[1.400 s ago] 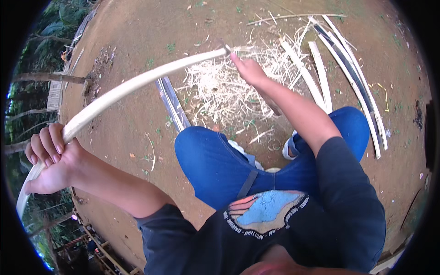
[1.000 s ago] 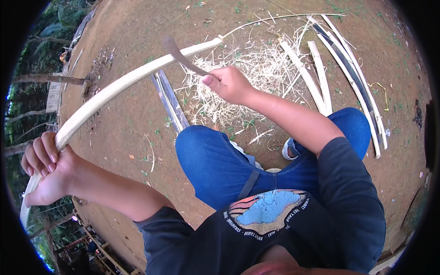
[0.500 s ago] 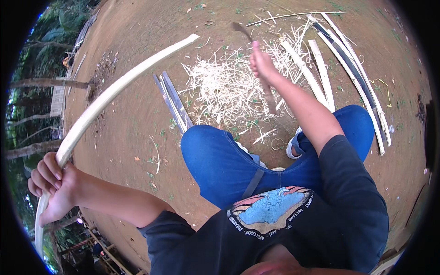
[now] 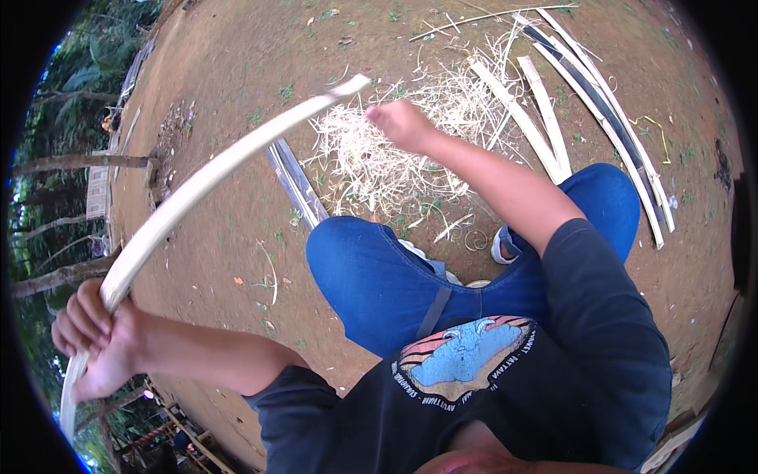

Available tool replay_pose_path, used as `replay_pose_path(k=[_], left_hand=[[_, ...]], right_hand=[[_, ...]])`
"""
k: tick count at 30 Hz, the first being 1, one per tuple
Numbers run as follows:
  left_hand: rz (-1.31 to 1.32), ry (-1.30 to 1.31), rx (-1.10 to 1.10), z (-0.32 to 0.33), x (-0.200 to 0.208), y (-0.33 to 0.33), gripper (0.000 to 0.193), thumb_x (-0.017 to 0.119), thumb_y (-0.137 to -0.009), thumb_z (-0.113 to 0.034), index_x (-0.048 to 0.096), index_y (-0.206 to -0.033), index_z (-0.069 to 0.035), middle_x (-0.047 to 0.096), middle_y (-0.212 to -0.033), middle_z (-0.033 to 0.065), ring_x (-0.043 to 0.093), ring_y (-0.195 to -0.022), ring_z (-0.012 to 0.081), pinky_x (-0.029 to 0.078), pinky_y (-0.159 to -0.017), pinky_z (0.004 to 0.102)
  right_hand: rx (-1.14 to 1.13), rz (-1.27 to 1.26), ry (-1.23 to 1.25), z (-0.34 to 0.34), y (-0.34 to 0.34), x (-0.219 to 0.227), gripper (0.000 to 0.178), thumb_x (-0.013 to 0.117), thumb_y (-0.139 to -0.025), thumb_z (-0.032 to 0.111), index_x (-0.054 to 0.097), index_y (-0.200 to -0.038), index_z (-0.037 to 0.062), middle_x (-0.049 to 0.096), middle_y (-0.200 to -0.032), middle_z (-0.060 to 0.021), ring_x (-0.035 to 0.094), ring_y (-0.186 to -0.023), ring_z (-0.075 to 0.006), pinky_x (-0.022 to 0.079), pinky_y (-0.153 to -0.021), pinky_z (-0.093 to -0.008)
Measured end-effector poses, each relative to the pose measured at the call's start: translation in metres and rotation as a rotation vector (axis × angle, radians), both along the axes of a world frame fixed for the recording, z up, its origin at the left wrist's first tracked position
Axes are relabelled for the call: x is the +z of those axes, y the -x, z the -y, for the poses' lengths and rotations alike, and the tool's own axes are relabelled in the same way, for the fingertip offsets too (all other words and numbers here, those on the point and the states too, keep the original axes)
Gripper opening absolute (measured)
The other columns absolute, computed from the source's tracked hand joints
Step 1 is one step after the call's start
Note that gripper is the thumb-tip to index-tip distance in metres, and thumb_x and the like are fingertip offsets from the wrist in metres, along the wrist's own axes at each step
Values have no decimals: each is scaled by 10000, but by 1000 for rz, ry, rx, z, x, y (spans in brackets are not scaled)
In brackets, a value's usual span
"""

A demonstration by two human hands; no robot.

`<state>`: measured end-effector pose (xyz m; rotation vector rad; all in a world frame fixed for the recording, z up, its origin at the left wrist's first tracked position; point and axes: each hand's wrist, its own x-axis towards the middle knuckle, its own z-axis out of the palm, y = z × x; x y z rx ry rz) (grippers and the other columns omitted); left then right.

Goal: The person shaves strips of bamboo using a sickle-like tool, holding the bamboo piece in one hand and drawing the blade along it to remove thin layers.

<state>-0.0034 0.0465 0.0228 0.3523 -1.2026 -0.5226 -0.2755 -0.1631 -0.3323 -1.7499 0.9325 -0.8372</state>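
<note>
My left hand (image 4: 103, 336), at the left, is wrapped round a long pale bamboo strip (image 4: 197, 186). The strip rises from the lower left toward the far middle, its far end tilted up to the right. My right hand (image 4: 403, 126) is a closed fist beside that end, above a heap of curly shavings (image 4: 387, 162). The knife in this fist is mostly hidden and smeared by motion; a dark blur at the strip's far end appears to be its blade (image 4: 338, 92).
Several pale split strips (image 4: 545, 107) and a dark strip (image 4: 588, 87) lie on the dirt at the far right. Flat dark bars (image 4: 296, 182) lie beyond my left knee (image 4: 347, 268). A thin stick (image 4: 489, 17) lies at the far edge. Trees and posts (image 4: 87, 162) stand at the left.
My right hand has swung left with the knife, from over the shavings to the strip's far end. The strip's far end has shifted slightly right and nearer; my left hand keeps its grip.
</note>
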Motion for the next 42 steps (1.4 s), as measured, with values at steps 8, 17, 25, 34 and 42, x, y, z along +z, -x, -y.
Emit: replay_pose_path(k=[8,17,25,34,42], left_hand=[[-59,346,209,-70,42,-7,734,231,-835,-849,397,-638,-162,339,-436,-68,296,-321,47,257,-300,216],[110,-1,-6,28,-47,16,790,383,-703,-953,431,-693,-165,319,-461,-58,310,-361,62,238,-355,206],[166,-199,71,111,-156,68,741,326,-817,-869,396,-733,-137,440,-623,12,375,-447,71,301,-315,200],[280,-392,165,170,-247,84,769,150,-911,-784,390,-746,-72,400,-696,43,455,-578,151,432,-505,277],[655,-219,283,187,-255,107,727,227,-997,-642,493,-753,-11,476,-732,106,511,-672,242,417,-662,371]], right_hand=[[-536,-48,-596,17,81,-94,762,298,-928,761,475,-573,110,493,-569,-44,498,-539,-164,421,-558,-346],[134,357,-206,-27,-9,57,744,169,-914,781,379,-586,147,377,-537,40,406,-477,-72,386,-444,-204],[153,525,-302,-37,-3,83,787,181,-942,751,528,-758,69,439,-547,26,443,-433,-58,417,-421,-197],[45,515,-246,-28,-2,94,598,440,-989,592,608,-878,29,464,-547,26,448,-429,-53,394,-424,-200],[-58,475,-215,-21,-4,94,415,704,-910,372,680,-1097,2,484,-526,73,445,-417,-31,344,-401,-229]])
